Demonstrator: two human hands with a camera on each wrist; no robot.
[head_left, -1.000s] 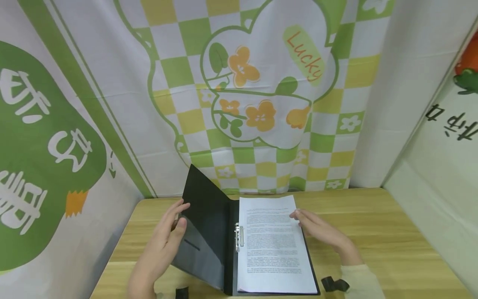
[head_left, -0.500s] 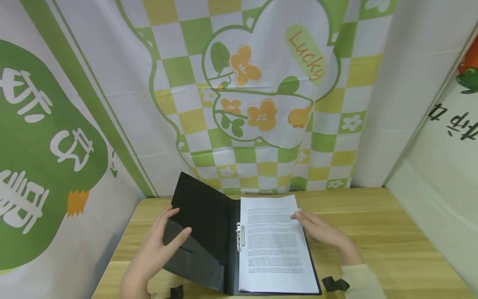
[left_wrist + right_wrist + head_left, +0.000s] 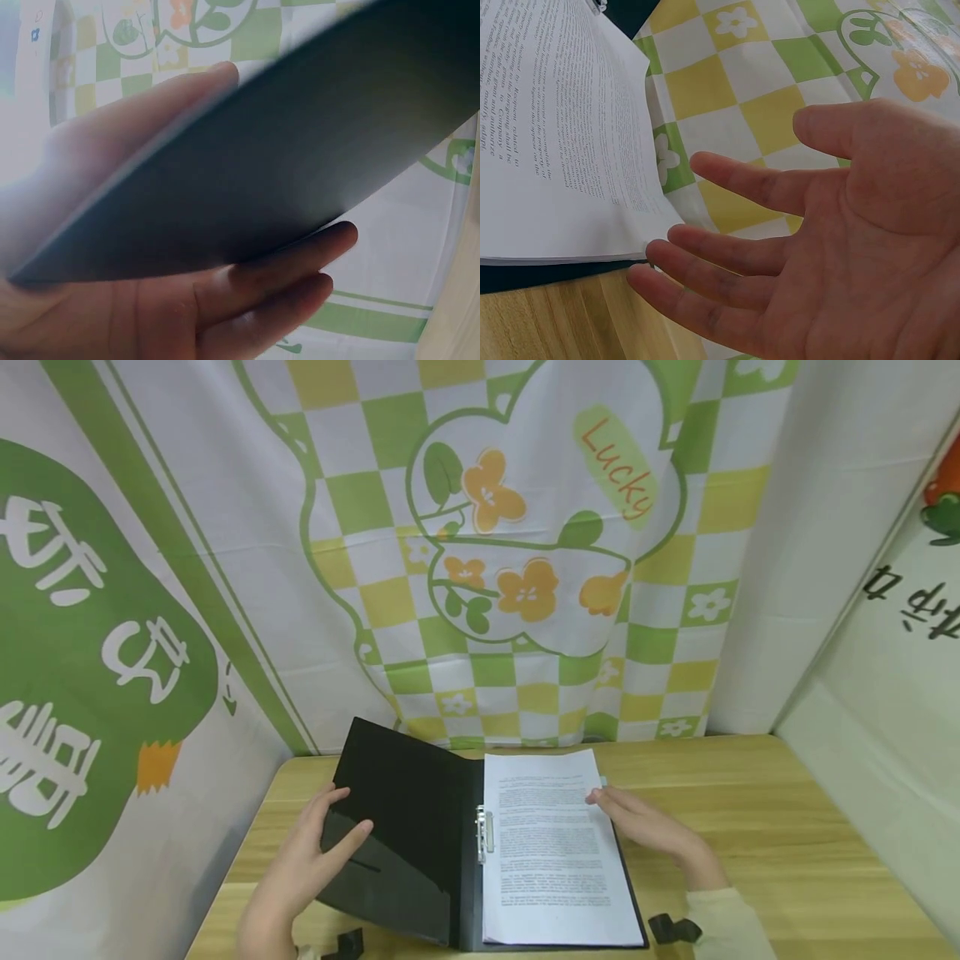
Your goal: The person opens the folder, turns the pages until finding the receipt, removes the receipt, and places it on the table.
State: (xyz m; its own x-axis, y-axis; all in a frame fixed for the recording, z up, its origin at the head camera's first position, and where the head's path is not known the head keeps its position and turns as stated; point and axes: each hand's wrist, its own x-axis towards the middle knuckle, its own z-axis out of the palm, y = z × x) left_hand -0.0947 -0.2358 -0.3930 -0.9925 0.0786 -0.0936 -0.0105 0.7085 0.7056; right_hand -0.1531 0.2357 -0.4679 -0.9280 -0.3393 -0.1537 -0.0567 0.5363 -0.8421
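Note:
A black ring-binder folder (image 3: 405, 827) lies spread open on the table, its left cover tilted up. My left hand (image 3: 303, 852) supports that cover by its outer edge. In the left wrist view, the thumb and the long, mostly straight fingers (image 3: 285, 255) lie on opposite sides of the cover (image 3: 262, 172). A stack of printed paper (image 3: 558, 852) lies on the right half, beside the metal clip (image 3: 483, 835) at the spine. My right hand (image 3: 648, 827) is at the stack's right edge, fingers extended; in the right wrist view the fingertips are close to the paper (image 3: 577, 187).
The folder lies on a wood-grain table (image 3: 780, 852). Behind it hangs a checkered cloth (image 3: 517, 693) with flowers. Printed panels stand at the left and right. Near the forearms are dark straps (image 3: 675, 929). A pale blue tab (image 3: 603, 782) sticks out near the right fingers.
My left hand has moved left and down with the cover, which leans further back and shows more of its inner face. The right hand has stayed almost still at the paper's edge.

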